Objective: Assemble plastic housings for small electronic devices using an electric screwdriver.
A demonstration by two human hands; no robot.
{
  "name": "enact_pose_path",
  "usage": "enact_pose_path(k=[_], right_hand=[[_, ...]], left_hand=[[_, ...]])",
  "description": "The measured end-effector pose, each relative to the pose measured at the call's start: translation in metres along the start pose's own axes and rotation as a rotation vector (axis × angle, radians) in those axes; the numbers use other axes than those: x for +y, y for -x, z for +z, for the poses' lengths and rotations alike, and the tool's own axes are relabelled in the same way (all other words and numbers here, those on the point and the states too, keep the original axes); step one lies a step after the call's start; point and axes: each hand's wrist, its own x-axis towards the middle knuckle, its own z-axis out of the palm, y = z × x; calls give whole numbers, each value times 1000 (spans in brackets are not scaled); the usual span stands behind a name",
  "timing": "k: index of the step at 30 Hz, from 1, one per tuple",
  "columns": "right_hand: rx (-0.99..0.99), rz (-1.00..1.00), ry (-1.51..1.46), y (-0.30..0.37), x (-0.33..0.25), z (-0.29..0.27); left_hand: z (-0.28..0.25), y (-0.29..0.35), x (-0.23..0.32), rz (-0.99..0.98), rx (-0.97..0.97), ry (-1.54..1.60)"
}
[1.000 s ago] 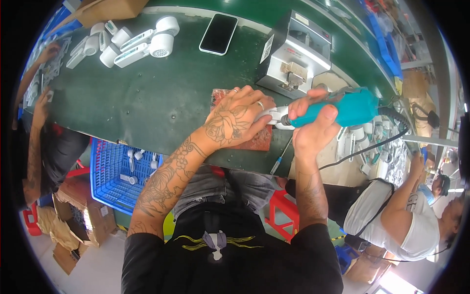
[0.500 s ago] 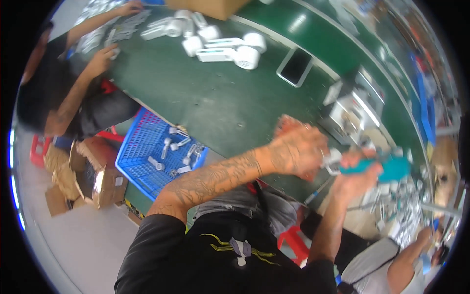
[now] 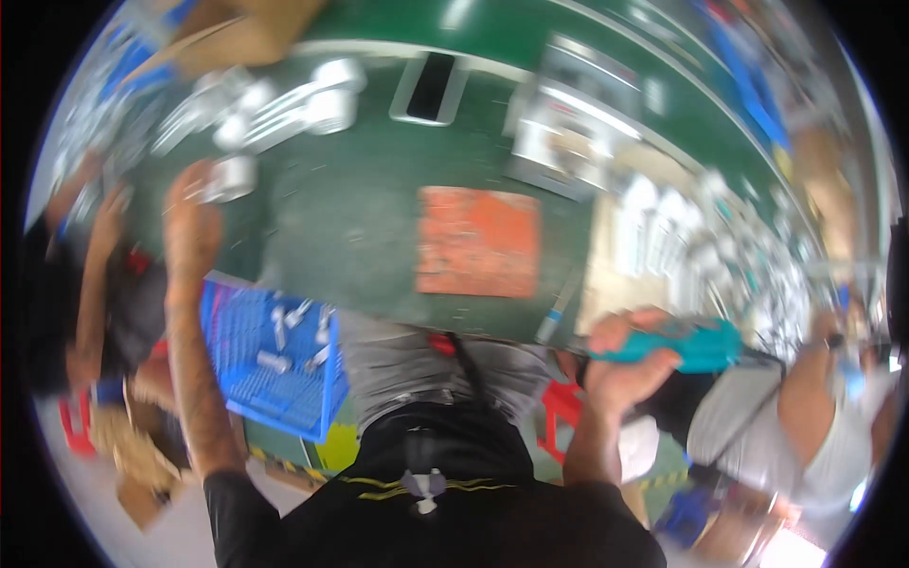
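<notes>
At the left, my left hand (image 3: 192, 222) reaches far over the green table. Its blurred fingers close around a white part with a round head (image 3: 232, 178). Several similar white handled parts (image 3: 294, 112) lie just beyond, in a loose row. In my right hand (image 3: 620, 369), near the table's front edge at right, is a thick teal handheld tool (image 3: 696, 345), lying sideways with its body to the right. Its working end is too blurred to make out. A worn orange-red mat (image 3: 480, 242) lies between my hands with nothing on it.
A blue basket (image 3: 213, 331) with small parts stands at front left. A phone (image 3: 429, 90) and a silver box-shaped device (image 3: 559, 142) stand at the back. Metal and white parts (image 3: 663, 227) crowd the right. A pen-like tool (image 3: 552, 317) lies nearby. Co-workers sit on both sides.
My left hand has moved from the mat, beside the teal tool, to the far left near the white parts. The right hand keeps the tool, slightly nearer my body. The view has swung right.
</notes>
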Motion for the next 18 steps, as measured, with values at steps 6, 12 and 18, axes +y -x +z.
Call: enact_pose_path(k=[6,12,18], right_hand=[[-24,-55,183,12,-16,-7],[-80,-25,155,21,-18,-25],[-38,-33,154,28,-19,-35]], left_hand=[[2,-108,238,-182,-78,717],[93,-156,443,181,-467,703],[164,-166,496,125,-268,641]])
